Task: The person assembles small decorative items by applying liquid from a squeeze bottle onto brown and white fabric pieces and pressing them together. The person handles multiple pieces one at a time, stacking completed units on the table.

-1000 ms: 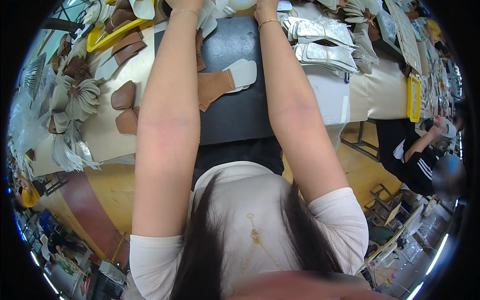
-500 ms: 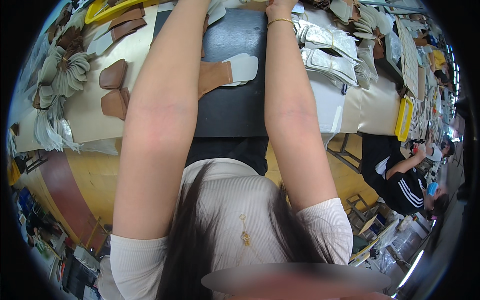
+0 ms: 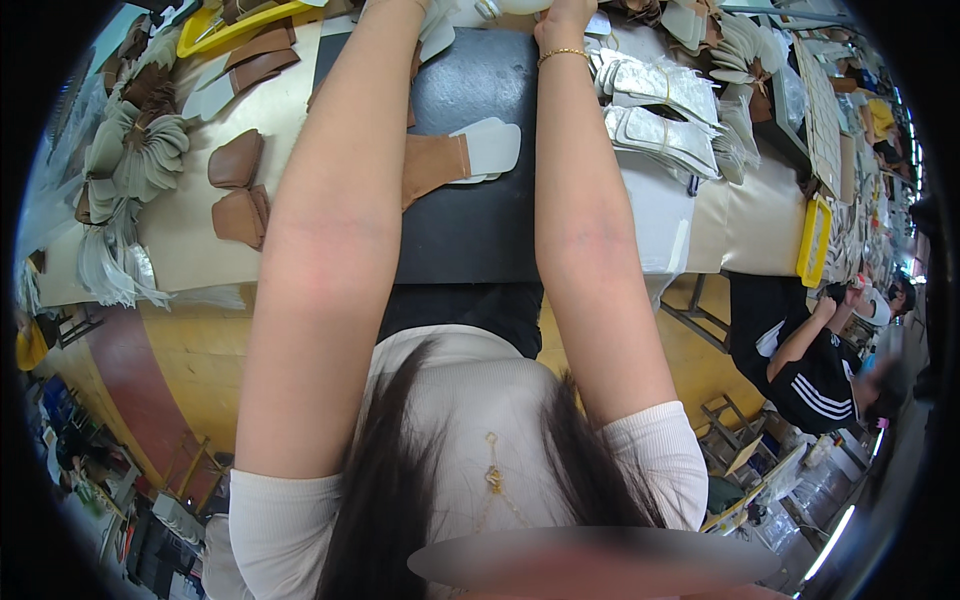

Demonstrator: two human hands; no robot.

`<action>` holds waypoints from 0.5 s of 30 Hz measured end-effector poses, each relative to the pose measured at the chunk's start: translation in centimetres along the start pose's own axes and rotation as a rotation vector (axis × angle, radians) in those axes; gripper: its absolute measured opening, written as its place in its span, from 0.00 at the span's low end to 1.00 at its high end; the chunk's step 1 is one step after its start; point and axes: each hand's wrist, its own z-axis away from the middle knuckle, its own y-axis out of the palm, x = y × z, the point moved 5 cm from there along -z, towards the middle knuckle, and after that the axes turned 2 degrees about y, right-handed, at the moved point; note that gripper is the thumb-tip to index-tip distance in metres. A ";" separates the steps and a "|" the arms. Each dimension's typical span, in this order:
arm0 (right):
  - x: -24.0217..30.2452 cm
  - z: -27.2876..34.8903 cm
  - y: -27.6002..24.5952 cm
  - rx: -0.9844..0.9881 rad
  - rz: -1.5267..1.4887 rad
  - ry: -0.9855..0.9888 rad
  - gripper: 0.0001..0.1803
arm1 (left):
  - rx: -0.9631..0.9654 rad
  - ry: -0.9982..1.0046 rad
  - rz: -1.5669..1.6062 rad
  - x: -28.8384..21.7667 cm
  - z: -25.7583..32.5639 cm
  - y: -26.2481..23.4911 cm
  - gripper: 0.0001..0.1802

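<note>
My right hand [image 3: 565, 22] reaches to the far edge of the picture, where it is partly cut off. Its fingers look curled against a pale translucent container [image 3: 527, 5] with a metal-looking ring at its left end. Only the forearm [image 3: 345, 140] of my left arm shows; the left hand lies beyond the upper edge. Between my forearms is a black work mat [image 3: 465, 230]. On it rests a brown leather piece [image 3: 432, 165] with pale grey pieces [image 3: 490, 150] under its right end. My left forearm covers part of the brown piece.
Two small stacks of brown leather pieces [image 3: 237, 160] lie left of my arm, beyond them fanned pale bundles [image 3: 150, 150]. A yellow tray [image 3: 205, 40] stands far left. Banded silvery pieces [image 3: 660, 135] lie right. A co-worker in black [image 3: 815, 375] is at the right.
The whole view has shifted slightly, so the table and mat sit a little lower and farther right. More of my right hand and the pale container shows. The co-worker's arms have moved.
</note>
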 end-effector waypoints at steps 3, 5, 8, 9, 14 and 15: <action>0.1 0.1 -0.2 -0.012 0.005 -0.003 0.28 | -0.051 0.009 -0.004 -0.2 0.0 -0.2 0.18; 0.1 0.2 -0.2 -0.002 -0.007 -0.003 0.28 | -0.028 0.019 -0.015 -0.2 0.1 -0.1 0.17; 0.3 0.3 0.0 0.024 -0.048 -0.017 0.30 | -0.014 0.039 -0.011 -0.2 -0.1 0.1 0.16; 0.3 0.4 0.1 0.021 -0.036 -0.004 0.29 | -0.012 0.048 -0.008 -0.2 0.0 0.1 0.16; 0.5 0.8 0.2 -0.014 -0.008 0.009 0.30 | 0.012 0.045 0.011 -0.2 -0.1 0.4 0.14; 0.5 0.9 0.3 -0.014 -0.004 0.011 0.30 | 0.002 0.044 0.035 -0.2 0.0 0.3 0.14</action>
